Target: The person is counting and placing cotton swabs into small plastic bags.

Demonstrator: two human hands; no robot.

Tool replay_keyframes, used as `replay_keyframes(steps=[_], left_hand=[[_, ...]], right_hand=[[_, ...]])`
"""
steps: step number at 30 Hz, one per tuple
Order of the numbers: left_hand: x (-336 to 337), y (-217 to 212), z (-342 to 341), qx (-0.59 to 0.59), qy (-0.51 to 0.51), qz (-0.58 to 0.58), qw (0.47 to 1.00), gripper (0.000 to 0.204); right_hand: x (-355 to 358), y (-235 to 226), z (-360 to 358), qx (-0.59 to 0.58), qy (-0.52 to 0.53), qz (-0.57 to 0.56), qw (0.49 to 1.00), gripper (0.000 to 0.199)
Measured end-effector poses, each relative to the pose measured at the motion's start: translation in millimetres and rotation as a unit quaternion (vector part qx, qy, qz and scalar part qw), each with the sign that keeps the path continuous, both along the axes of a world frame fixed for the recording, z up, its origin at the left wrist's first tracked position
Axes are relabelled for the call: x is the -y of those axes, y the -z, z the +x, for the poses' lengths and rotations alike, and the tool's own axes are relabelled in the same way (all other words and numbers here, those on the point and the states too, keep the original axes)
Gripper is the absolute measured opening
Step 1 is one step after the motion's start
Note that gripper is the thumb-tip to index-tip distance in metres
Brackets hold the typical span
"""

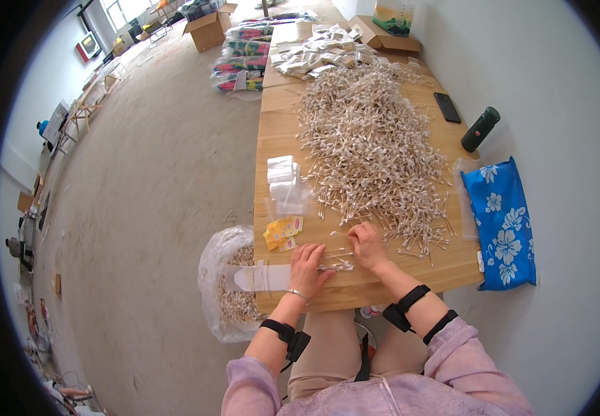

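My left hand (307, 269) lies on the near part of the table with its fingers stretched out and the thumb apart. Under and beside it is a strip of clear plastic bags (269, 277) that hangs over the table's left edge. A small group of cotton swabs (338, 264) lies between my two hands. My right hand (367, 244) is closed in a pinch, with a cotton swab (338, 234) sticking out to its left. A large heap of loose cotton swabs (373, 142) spreads over the table just beyond my hands.
Yellow cards (283, 231) and a roll of clear bags (283, 177) lie on the left. Filled packets (324, 50) are piled at the far end. A phone (447, 107), dark bottle (480, 130) and blue flowered bag (501, 225) line the right. A plastic sack (211, 277) stands below left.
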State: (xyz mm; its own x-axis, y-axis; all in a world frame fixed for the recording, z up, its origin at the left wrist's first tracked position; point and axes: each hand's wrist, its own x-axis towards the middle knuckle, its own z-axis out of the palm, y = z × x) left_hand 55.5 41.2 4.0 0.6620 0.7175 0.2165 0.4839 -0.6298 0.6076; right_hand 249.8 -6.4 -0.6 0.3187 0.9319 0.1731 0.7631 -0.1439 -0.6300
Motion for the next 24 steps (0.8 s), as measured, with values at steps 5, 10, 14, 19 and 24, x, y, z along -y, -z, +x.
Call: replay_keyframes(steps=[5, 10, 14, 19, 24], left_hand=[[11, 10, -7, 0.034, -0.031, -0.06, 0.997, 0.069], [17, -2, -6, 0.116, -0.086, -0.017, 0.989, 0.06], [23, 6, -23, 0.179, -0.137, -0.13, 0.966, 0.042], [27, -7, -39, 0.354, -0.17, -0.378, 0.838, 0.027], [23, -24, -76, 0.354, -0.228, -0.412, 0.808, 0.012]], right_hand=[[11, -5, -5, 0.049, 0.017, 0.008, 0.999, 0.011], [10, 1, 1, 0.069, 0.031, 0.002, 0.997, 0.01], [8, -3, -15, 0.042, 0.018, 0.035, 0.998, 0.007], [12, -28, -85, -0.186, -0.112, 0.035, 0.976, 0.005], [17, -34, -102, -0.155, -0.15, 0.038, 0.976, 0.01]])
